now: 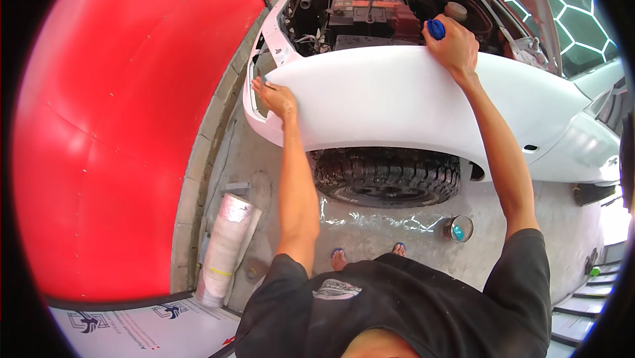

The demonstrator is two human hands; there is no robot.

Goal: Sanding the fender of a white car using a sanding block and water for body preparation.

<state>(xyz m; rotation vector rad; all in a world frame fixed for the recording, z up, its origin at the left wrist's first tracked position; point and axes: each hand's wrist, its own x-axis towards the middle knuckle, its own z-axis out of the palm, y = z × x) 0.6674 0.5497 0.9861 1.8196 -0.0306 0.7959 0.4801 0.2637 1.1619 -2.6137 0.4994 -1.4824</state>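
My right hand (pixel 455 48) is closed around a small blue object (pixel 435 29) with a ridged, rounded end; its exact kind I cannot make out. That hand rests at the upper edge of a white car fender (pixel 370 97), beside the engine bay. My left hand (pixel 274 99) lies at the fender's front end, by the headlight opening, its fingers stretched out and apart. Nothing shows in that hand. Below the fender's arch sits a black off-road tyre (pixel 390 176).
A car battery (pixel 369 17) lies in the exposed engine bay, under the raised hood (pixel 541 1). On the wet concrete floor stand a bucket (pixel 458 229) with something turquoise inside and a wrapped roll (pixel 225 249). A large red panel (pixel 126 133) borders the left.
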